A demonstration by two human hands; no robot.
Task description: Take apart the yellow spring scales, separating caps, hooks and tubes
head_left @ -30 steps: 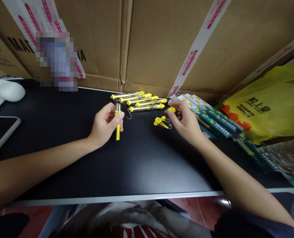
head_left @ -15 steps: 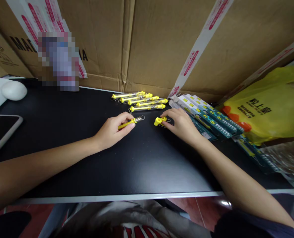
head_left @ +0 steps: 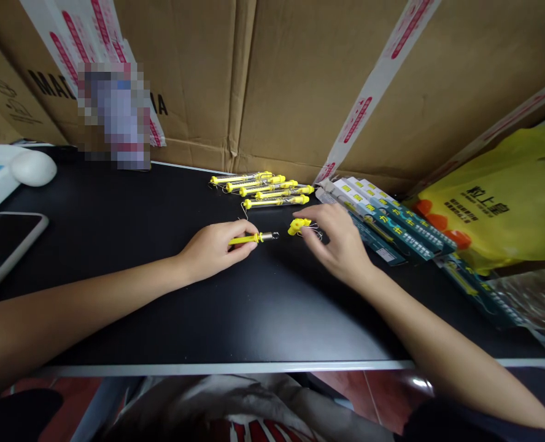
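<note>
My left hand [head_left: 221, 245] is closed round a yellow spring scale core [head_left: 243, 240]. Its metal spring end and small wire hook point to the right. My right hand [head_left: 334, 239] curves over a small pile of yellow plastic caps [head_left: 297, 226] on the table, thumb and forefinger apart on either side of it. Thin wire hooks [head_left: 317, 232] lie under that hand, partly hidden by its fingers. Behind both hands, several yellow spring scales [head_left: 277, 201] with clear tubes lie side by side.
Printed spring scale boxes [head_left: 383, 218] are stacked at the right, beside a yellow plastic bag [head_left: 493, 196]. A phone [head_left: 5, 245] and a white device [head_left: 0, 175] sit at the left. Large cardboard cartons [head_left: 291, 92] wall off the back of the black table [head_left: 199, 319].
My left hand has shifted slightly right and down, levelling the spring scale core. My right hand's fingers have spread more around the yellow caps. The view has shifted a little.
</note>
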